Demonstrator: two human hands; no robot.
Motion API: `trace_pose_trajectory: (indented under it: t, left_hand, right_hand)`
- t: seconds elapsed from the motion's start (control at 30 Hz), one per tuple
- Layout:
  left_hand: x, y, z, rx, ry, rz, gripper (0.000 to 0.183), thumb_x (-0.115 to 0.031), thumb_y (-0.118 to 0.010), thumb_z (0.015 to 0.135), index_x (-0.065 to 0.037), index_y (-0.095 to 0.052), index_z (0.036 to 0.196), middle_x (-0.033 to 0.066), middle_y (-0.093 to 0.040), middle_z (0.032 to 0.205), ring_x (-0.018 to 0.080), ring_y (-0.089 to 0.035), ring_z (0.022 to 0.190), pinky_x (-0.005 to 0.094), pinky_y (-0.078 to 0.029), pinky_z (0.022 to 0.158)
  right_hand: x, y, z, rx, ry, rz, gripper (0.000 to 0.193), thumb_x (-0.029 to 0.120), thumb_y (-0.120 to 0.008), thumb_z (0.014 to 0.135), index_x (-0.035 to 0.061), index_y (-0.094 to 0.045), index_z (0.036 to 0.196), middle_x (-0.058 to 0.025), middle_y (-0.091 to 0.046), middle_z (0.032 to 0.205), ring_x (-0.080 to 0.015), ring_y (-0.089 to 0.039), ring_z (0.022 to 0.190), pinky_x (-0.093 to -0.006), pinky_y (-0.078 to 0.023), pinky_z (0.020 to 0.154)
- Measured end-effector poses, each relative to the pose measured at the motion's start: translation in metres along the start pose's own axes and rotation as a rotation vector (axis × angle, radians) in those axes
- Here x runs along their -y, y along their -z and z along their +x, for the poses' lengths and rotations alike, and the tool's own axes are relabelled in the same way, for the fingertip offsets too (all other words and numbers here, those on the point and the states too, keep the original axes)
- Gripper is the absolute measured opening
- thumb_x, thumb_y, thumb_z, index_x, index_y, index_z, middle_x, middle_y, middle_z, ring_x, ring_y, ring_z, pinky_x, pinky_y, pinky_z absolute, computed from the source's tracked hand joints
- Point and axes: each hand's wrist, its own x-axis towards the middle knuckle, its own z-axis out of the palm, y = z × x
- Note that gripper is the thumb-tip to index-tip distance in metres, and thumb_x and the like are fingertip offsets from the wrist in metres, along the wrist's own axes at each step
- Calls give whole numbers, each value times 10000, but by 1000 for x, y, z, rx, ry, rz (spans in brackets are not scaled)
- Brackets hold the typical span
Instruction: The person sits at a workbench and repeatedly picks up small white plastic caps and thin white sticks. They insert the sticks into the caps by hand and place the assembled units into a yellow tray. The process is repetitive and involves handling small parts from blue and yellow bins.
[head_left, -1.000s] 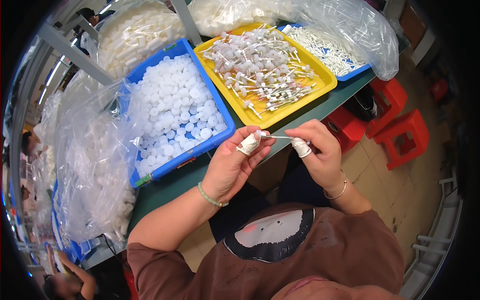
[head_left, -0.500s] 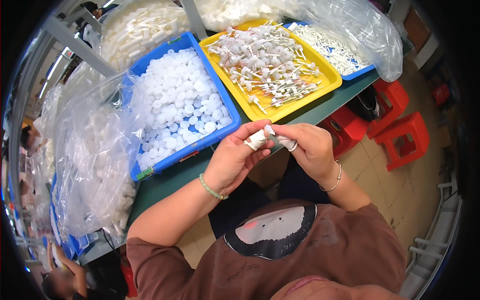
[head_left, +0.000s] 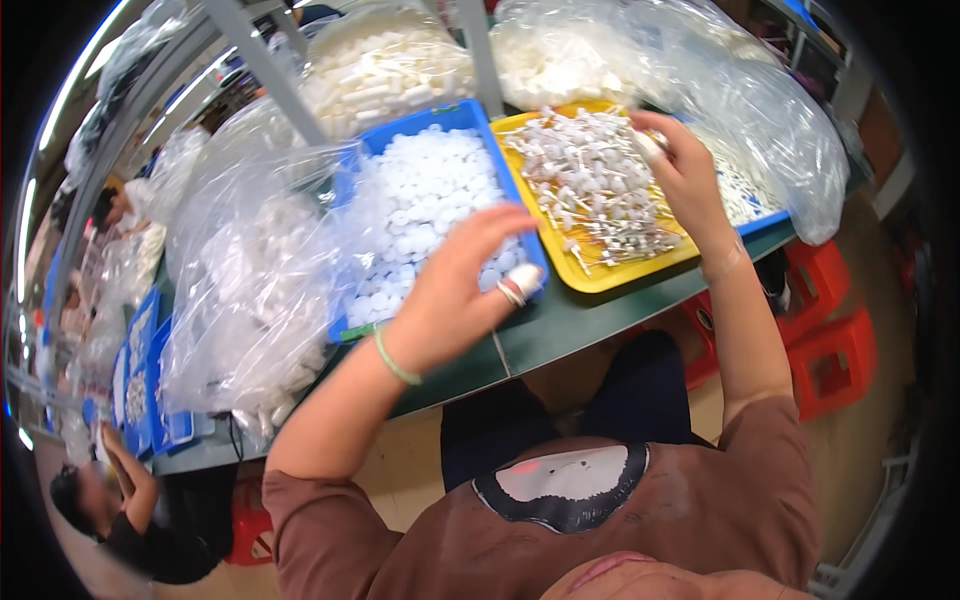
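Note:
My left hand (head_left: pixel 465 280) is over the near right corner of a blue tray (head_left: pixel 440 318) heaped with small round white translucent plastic pieces. Its fingers are spread and nothing shows in them; a white wrap covers the thumb. My right hand (head_left: pixel 688 170) is at the far right side of a yellow tray (head_left: pixel 590 280). Thumb and index finger are bent and a little apart, close above a heap of thin stick-like parts with white translucent heads (head_left: pixel 590 180). I see nothing held between them, though blur softens the fingertips. This thumb also carries white wrapping.
Clear plastic bags (head_left: pixel 240 290) of white pieces stand left, with more bags (head_left: pixel 390 70) behind. Another blue tray (head_left: pixel 765 218) of small white rods is right of the yellow one. Grey posts (head_left: pixel 482 60) rise behind. Red stools (head_left: pixel 830 365) stand right; a person (head_left: pixel 140 510) sits far left.
My hands have come apart from their meeting in front of the trays. The left moved up over the blue tray's corner, the right out to the yellow tray. The view has shifted too.

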Motion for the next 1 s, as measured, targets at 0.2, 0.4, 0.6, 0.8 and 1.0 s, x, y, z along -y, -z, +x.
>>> trace_pose_trajectory:
  t: [0.2, 0.4, 0.6, 0.8, 1.0]
  left_hand:
    - [118, 32, 25, 47, 412, 645, 698, -476, -629, 784, -181, -420, 1381, 224, -285, 1464, 463, -257, 1335, 492, -268, 1093]
    - [111, 28, 37, 115, 506, 760, 698, -575, -604, 749, -188, -498, 1320, 204, -405, 1352, 426, -373, 1242, 530, -336, 1018]
    - [75, 6, 16, 141, 449, 857, 608, -555, -601, 766, -154, -562, 1221, 180, -503, 1212, 355, -492, 1124, 490, -397, 948]
    - [80, 10, 20, 194, 392, 766, 528, -470, -631, 773, -121, -574, 1165, 184, -547, 1092, 355, -559, 1036, 450, -449, 874]
    - [84, 7, 18, 160, 332, 748, 497, -388, -675, 744, -107, -573, 1142, 210, -538, 1092, 376, -604, 934, 433, -485, 825]
  right_hand:
    - [49, 7, -88, 15, -30, 93, 177, 10, -544, 872, -4, -619, 1032, -74, -620, 980, -134, -572, 898, -237, -435, 793]
    - [45, 5, -144, 68, -59, 164, 161, 7, -530, 883, -19, -610, 1020, -81, -618, 932, -151, -580, 861, -251, -448, 777]
    - [39, 11, -173, 139, -151, 250, 170, -17, -533, 870, -20, -608, 1022, -85, -610, 916, -159, -582, 855, -255, -459, 772]
    - [43, -5, -181, 188, -148, 253, 190, -40, -538, 829, -15, -620, 998, -90, -633, 885, -160, -597, 825, -260, -463, 737]
    - [43, -13, -185, 271, -154, 256, 181, -34, -548, 827, -8, -633, 985, -96, -644, 866, -171, -615, 811, -260, -463, 735]
